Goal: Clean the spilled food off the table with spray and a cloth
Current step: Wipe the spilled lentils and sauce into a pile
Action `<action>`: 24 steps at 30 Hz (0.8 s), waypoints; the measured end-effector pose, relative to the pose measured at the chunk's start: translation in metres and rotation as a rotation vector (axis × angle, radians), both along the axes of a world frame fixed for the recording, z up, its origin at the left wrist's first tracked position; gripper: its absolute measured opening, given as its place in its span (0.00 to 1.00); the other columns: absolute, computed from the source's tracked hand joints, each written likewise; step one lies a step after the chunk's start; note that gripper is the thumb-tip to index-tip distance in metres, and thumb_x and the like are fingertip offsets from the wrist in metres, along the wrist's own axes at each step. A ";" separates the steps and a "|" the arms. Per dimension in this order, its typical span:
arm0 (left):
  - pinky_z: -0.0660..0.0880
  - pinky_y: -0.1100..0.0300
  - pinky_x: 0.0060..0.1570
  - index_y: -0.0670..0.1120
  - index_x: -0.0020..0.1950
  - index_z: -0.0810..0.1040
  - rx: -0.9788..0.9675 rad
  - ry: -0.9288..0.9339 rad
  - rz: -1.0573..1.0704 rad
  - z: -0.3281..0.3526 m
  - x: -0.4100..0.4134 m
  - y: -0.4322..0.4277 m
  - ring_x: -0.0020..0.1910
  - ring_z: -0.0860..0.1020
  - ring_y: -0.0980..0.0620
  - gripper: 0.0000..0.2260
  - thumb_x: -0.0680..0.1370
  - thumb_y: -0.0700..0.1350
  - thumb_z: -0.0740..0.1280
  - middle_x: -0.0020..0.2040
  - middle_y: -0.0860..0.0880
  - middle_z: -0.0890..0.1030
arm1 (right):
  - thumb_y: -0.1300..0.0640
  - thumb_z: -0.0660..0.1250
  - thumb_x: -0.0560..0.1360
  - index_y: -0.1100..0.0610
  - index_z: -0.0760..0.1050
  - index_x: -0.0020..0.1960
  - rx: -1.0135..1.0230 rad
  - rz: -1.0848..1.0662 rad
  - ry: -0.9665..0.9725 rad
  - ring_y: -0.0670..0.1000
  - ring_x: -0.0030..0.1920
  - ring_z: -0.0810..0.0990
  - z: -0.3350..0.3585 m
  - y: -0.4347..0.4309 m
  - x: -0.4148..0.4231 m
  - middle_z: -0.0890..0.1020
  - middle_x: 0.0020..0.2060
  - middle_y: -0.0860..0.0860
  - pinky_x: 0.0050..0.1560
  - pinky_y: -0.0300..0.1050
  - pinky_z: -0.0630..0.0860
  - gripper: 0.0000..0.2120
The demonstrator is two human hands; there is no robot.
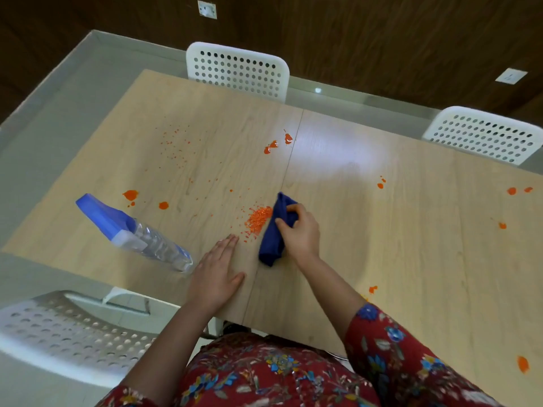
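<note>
Gripping a bunched blue cloth (273, 235) in the right hand (302, 235), with thumb and curled fingers (292, 207) pinched round its middle and its two ends sticking out toward twelve and six o'clock. Pressing the cloth down on the table (396, 245), right against a heap of orange crumbs (258, 218) at its ten o'clock side. Resting the left hand (216, 271) flat on the wood at about eight o'clock of the cloth, with fingers straight and close together, thumb spread aside, fingertips just short of the loosest crumbs. Near that hand, at nine o'clock and untouched: a clear spray bottle (141, 233), base toward the hand, blue head pointing to ten o'clock; upright or lying, hard to tell from this angle.

Scattered over the pale wood-grain tabletop: orange sauce blobs (273, 146) at twelve o'clock of the cloth, more at nine, three and five o'clock, plus fine specks toward eleven. Beyond the far edge, at twelve and two o'clock: two white perforated chairs (238, 71); a third at seven o'clock by the near corner. Farther out: grey floor (44, 142), dark wood-panelled wall (382, 39), two white wall sockets (207, 9). On the right arm, a red floral sleeve (390, 348).
</note>
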State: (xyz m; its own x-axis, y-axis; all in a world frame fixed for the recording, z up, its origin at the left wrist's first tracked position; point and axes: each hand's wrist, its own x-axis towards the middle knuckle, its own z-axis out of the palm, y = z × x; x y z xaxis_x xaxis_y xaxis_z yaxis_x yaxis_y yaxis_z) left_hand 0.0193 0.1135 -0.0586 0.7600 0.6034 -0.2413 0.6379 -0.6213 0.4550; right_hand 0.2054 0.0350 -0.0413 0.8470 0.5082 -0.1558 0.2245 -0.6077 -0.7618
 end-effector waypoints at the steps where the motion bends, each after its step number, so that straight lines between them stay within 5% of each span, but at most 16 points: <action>1: 0.55 0.56 0.74 0.51 0.79 0.50 0.001 -0.003 0.011 0.000 -0.002 0.001 0.77 0.55 0.53 0.36 0.77 0.53 0.66 0.79 0.53 0.55 | 0.56 0.71 0.72 0.54 0.76 0.58 -0.018 -0.019 -0.034 0.54 0.52 0.78 0.001 -0.008 0.011 0.79 0.53 0.53 0.49 0.44 0.71 0.15; 6: 0.58 0.54 0.74 0.52 0.79 0.51 -0.014 -0.034 0.035 -0.002 -0.006 0.005 0.77 0.56 0.53 0.35 0.77 0.53 0.66 0.79 0.54 0.56 | 0.54 0.61 0.79 0.52 0.69 0.68 -0.275 -0.057 -0.005 0.55 0.45 0.75 -0.007 -0.019 0.049 0.72 0.59 0.57 0.44 0.45 0.72 0.18; 15: 0.60 0.55 0.73 0.51 0.78 0.59 -0.095 -0.220 0.129 0.011 -0.010 -0.007 0.75 0.61 0.54 0.31 0.77 0.51 0.68 0.76 0.54 0.63 | 0.56 0.61 0.80 0.52 0.71 0.69 -0.154 0.197 0.009 0.55 0.54 0.76 0.002 0.030 0.018 0.73 0.57 0.54 0.47 0.42 0.69 0.18; 21: 0.70 0.59 0.65 0.51 0.66 0.76 -0.282 -0.458 0.361 0.025 -0.032 -0.023 0.62 0.75 0.62 0.17 0.77 0.44 0.69 0.61 0.58 0.79 | 0.55 0.61 0.79 0.50 0.70 0.68 -0.316 0.159 -0.168 0.56 0.50 0.78 0.007 -0.046 0.034 0.72 0.60 0.52 0.47 0.50 0.77 0.18; 24: 0.75 0.64 0.57 0.50 0.57 0.80 -0.388 -0.645 0.566 0.027 -0.043 -0.032 0.54 0.80 0.60 0.10 0.78 0.40 0.68 0.50 0.57 0.84 | 0.54 0.62 0.78 0.50 0.66 0.72 -0.391 0.255 -0.196 0.57 0.62 0.74 -0.001 -0.064 0.022 0.67 0.69 0.55 0.56 0.50 0.75 0.22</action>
State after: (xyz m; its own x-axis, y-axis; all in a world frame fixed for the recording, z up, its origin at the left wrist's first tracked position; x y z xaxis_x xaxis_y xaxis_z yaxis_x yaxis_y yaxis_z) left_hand -0.0241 0.0815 -0.0312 0.4351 0.8897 -0.1379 0.3512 -0.0267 0.9359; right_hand 0.2271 -0.0293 -0.0426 0.7357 0.6384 -0.2264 0.5193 -0.7462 -0.4166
